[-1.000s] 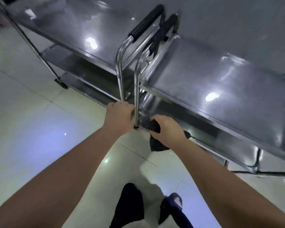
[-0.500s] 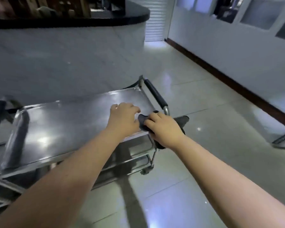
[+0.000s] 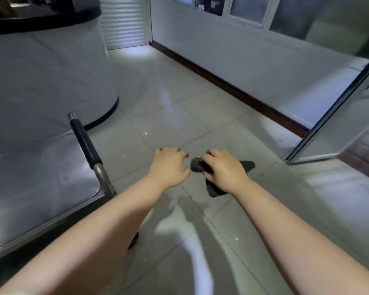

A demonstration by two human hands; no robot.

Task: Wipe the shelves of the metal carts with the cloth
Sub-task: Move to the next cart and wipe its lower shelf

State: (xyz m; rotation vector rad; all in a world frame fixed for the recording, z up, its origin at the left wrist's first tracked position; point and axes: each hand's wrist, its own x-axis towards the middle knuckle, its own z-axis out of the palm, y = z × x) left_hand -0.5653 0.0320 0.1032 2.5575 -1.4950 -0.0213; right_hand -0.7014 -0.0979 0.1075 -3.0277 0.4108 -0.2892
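Now, at your far left sits the metal cart (image 3: 36, 188), its top shelf bare and shiny, with the black-padded handle (image 3: 84, 143) at its right end. Your left hand (image 3: 168, 167) hovers over the tiled floor (image 3: 179, 103) just right of that handle — fingers spread, touching nothing. Just beside it, your right hand (image 3: 224, 169) has its grip clamped on the dark cloth (image 3: 215, 188), whose ends hang loose.

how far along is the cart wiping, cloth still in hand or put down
Done: cannot judge; the cart's top shelf looks shiny, but glare hides whether it was wiped. In hand: the right hand grips the dark cloth over the floor, off the cart; the left hand is empty. Left: lower shelves are out of view.
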